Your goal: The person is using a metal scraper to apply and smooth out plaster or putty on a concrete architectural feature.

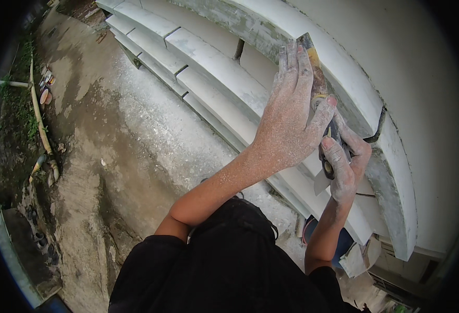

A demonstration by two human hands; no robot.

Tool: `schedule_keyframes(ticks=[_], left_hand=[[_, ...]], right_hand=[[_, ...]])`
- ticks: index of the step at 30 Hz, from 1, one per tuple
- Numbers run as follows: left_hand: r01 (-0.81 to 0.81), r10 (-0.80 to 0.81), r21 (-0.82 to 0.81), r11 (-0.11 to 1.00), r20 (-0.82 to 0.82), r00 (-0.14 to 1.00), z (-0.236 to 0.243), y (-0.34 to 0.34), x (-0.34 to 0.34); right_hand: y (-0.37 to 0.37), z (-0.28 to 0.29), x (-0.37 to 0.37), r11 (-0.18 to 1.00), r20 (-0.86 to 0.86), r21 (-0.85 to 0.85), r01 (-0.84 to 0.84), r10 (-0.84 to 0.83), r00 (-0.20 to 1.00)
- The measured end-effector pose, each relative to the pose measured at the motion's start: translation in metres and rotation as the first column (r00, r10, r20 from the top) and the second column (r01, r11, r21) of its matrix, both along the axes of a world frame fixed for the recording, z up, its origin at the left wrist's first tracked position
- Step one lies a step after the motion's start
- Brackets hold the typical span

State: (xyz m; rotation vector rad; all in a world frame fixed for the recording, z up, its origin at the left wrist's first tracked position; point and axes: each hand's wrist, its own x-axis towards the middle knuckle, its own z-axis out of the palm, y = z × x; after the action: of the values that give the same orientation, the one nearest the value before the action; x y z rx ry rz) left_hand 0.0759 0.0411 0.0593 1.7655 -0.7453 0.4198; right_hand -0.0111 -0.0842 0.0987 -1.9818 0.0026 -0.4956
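A long, narrow, worn tool (315, 65), dark with yellow patches and small round fittings, lies along the edge of a curved concrete ledge. My left hand (287, 117) is on its upper part, with the fingers stretched along its side and the thumb pressed on it. Around its lower black part my right hand (347, 164) is closed, thumb on the near face. Below the right thumb a pale, flat, blade-like piece (321, 182) shows; whether it belongs to the tool cannot be told. Both hands are coated in white dust. The palms and the tool's underside are hidden.
Stepped white concrete ledges (213, 78) curve across the middle, with dark gaps between sections. A pale wall (422, 78) rises at right. White powder covers the ground (156, 120) at left. A pipe (39, 120) runs along the far left. A dark blue container (342, 245) stands by my right arm.
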Motion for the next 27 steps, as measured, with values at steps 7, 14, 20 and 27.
schedule_keyframes(ticks=[7,14,20,27], left_hand=[[0.116,-0.119,-0.071,0.991,-0.037,0.992,-0.003,-0.005,-0.017],[-0.043,0.043,-0.022,0.999,-0.025,0.999,-0.014,0.027,0.041],[0.069,-0.070,-0.019,0.997,-0.057,0.996,-0.011,0.031,0.012],[0.106,-0.107,0.086,0.991,0.004,0.994,-0.010,0.019,0.009]], right_hand=[[0.003,-0.003,-0.018,0.994,-0.043,0.095,0.052,-0.048,0.998],[0.031,-0.011,0.043,0.991,0.008,-0.135,0.004,-0.002,1.000],[0.031,-0.021,0.009,0.997,0.020,-0.066,0.026,-0.025,0.999],[0.021,-0.030,0.000,0.984,0.168,-0.154,0.091,-0.065,0.984]])
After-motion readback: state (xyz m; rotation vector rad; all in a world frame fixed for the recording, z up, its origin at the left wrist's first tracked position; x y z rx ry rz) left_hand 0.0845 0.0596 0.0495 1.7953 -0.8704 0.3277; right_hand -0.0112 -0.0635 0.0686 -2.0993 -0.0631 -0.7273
